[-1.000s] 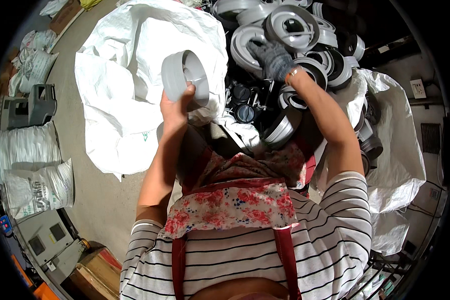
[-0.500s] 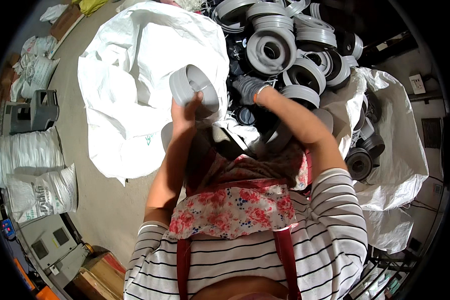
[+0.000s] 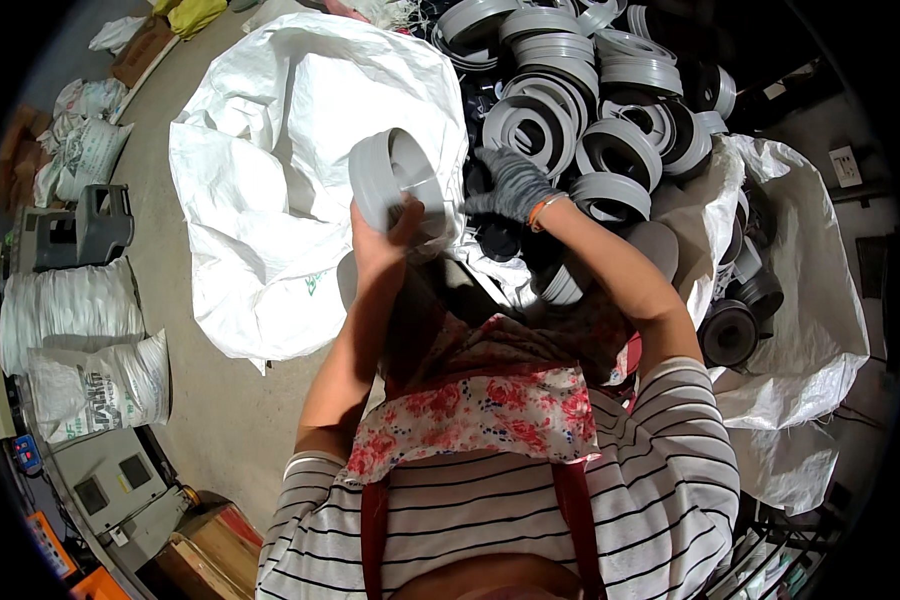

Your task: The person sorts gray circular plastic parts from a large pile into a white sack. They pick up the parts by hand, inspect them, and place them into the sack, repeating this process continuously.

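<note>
My left hand [image 3: 382,243] grips a grey plastic ring-shaped part [image 3: 378,182] with a wide ribbed rim, tilted over the near right edge of a large white woven sack [image 3: 240,220]. My right hand [image 3: 520,188], in a grey striped glove, is at the near side of the heap of parts. Its fingers and thumb curve around a small black plastic part [image 3: 478,178], whose exact shape is hard to make out in the shade. Another black round part [image 3: 498,242] lies just below that hand. Grey rings [image 3: 532,128] are piled beyond it.
To the right, an open white sack [image 3: 805,330] holds dark grey round parts [image 3: 728,332]. On the left, filled white bags [image 3: 100,385], a grey plastic case [image 3: 100,225] and a grey machine box [image 3: 115,485] line the floor. A cardboard box [image 3: 210,555] stands at lower left.
My right hand has drawn back slightly from the heap and turned, its fingers now around a black part. A grey ring beyond it has shifted. The left hand keeps its hold on the grey ring.
</note>
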{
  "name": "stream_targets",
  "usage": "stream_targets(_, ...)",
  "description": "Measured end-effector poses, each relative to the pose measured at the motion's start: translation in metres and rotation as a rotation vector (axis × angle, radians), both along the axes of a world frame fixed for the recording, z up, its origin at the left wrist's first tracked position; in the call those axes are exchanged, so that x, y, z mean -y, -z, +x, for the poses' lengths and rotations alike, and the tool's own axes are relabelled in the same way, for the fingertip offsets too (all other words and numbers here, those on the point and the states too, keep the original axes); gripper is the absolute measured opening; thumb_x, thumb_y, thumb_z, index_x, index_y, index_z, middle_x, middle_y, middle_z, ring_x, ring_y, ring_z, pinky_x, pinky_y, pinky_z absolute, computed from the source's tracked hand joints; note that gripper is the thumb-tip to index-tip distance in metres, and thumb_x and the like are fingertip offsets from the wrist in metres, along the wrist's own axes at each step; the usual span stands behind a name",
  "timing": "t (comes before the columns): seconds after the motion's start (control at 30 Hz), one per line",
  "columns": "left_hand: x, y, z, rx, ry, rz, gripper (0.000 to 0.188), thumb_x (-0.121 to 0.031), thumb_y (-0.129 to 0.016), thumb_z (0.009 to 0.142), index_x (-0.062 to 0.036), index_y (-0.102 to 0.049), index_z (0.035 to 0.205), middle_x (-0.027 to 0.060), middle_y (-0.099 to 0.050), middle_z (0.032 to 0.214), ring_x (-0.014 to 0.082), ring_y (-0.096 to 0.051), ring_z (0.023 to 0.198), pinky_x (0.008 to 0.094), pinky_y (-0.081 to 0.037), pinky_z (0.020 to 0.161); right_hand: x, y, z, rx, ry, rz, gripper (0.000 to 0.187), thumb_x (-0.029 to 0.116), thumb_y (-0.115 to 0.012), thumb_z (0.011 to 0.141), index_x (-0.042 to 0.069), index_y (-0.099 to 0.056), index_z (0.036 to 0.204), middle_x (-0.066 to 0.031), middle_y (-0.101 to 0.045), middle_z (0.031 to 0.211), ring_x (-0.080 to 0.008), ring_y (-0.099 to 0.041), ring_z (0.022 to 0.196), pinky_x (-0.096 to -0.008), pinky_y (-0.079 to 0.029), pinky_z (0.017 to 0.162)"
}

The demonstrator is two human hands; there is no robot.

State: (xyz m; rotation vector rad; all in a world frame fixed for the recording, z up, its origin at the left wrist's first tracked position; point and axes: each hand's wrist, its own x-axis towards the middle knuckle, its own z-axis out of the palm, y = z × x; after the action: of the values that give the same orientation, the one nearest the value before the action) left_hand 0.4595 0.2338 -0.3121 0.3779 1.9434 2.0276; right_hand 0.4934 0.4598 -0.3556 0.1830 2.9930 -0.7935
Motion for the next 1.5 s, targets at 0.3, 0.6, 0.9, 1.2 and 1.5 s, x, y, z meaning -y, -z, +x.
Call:
stream_targets(0.3, -0.017, 0.000, 0.020, 0.478, 0.157, 0.187, 0.025, -0.014, -0.060, 0.088, 0.0050, -0.056, 0.105, 0.0112, -0.063, 0.088, 0.0182, -0.063, 0.075, 0.0307, -0.052, 0.065, 0.029, -0.039, 0.024, -0.311, -0.115, -0.108, 0.071, 0.041, -0.075, 0.065, 0.005, -0.051, 0.122, -0.0216, -0.058, 0.106, -0.0375, -0.053, 0.106, -0.0434, -0.043, 0.092)
stream_targets(0.6, -0.002, 0.002, 0.002, 0.534, 0.422, 0.083, 0.037, -0.022, -0.055, 0.090, 0.0056, -0.052, 0.115, 0.0129, -0.061, 0.099, 0.0223, -0.061, 0.088, 0.0338, -0.051, 0.077, 0.022, -0.009, 0.031, -0.567, -0.385, -0.061, 0.045, 0.018, -0.074, 0.067, 0.006, -0.056, 0.107, -0.0154, -0.057, 0.093, -0.0322, -0.055, 0.087, -0.0383, -0.047, 0.079)
stream_targets(0.9, -0.019, -0.005, 0.025, 0.419, 0.231, 0.140, 0.035, -0.009, -0.065, 0.082, 0.0018, -0.051, 0.112, 0.0094, -0.062, 0.095, 0.0188, -0.061, 0.082, 0.0315, -0.052, 0.073, 0.018, -0.057, 0.042, 0.346, 0.156, -0.681, 0.052, 0.049, -0.051, 0.088, 0.000, -0.065, 0.082, -0.0126, -0.061, 0.060, -0.0239, -0.058, 0.043, -0.0346, -0.047, 0.037)
stream_targets(1.2, -0.002, -0.029, -0.009, -0.437, -0.098, -0.509, 0.090, -0.020, -0.078, 0.068, 0.0015, -0.028, 0.140, 0.0239, -0.050, 0.126, 0.0327, -0.053, 0.113, 0.0374, -0.043, 0.095, -0.001, -0.046, 0.023, 0.141, 0.031, -0.048, 0.053, 0.047, -0.053, 0.087, -0.001, -0.054, 0.111, -0.0200, -0.062, 0.099, -0.0356, -0.060, 0.092, -0.0426, -0.047, 0.083)
stream_targets(1.5, -0.020, -0.007, -0.035, 0.203, 0.267, -0.083, 0.055, -0.017, -0.060, 0.088, 0.0082, -0.037, 0.132, 0.0182, -0.052, 0.125, 0.0245, -0.047, 0.118, 0.0326, -0.035, 0.101, -0.139, 0.010, -0.015, -0.031, 0.268, 0.357, 0.026, 0.022, -0.056, 0.077, -0.001, -0.064, 0.087, -0.0239, -0.064, 0.087, -0.0376, -0.063, 0.084, -0.0442, -0.051, 0.074)
